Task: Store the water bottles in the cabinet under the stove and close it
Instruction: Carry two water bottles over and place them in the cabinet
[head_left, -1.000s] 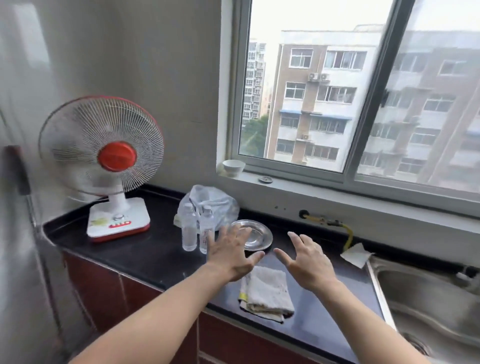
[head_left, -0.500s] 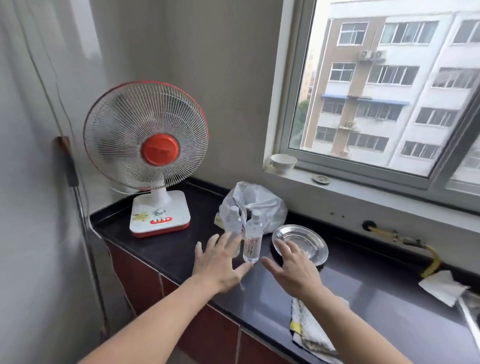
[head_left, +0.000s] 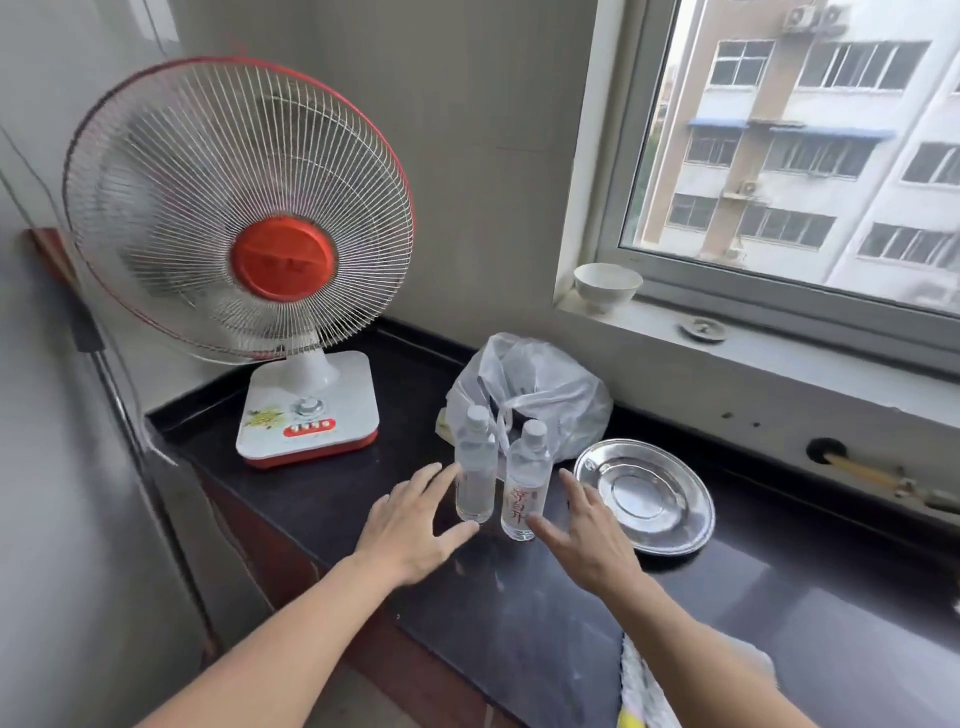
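Two water bottles stand upright on the black counter (head_left: 322, 499), side by side: the plain bottle (head_left: 475, 467) on the left, the bottle with red lettering (head_left: 525, 480) on the right. My left hand (head_left: 415, 525) is spread open right by the plain one, holding nothing. My right hand (head_left: 584, 535) is open too, thumb reaching at the base of the lettered one, no grip. Behind them, one plastic bag (head_left: 540, 389). One steel plate (head_left: 644, 496) to the right, one fan (head_left: 244, 218) to the left, one bowl (head_left: 607, 286) on the sill.
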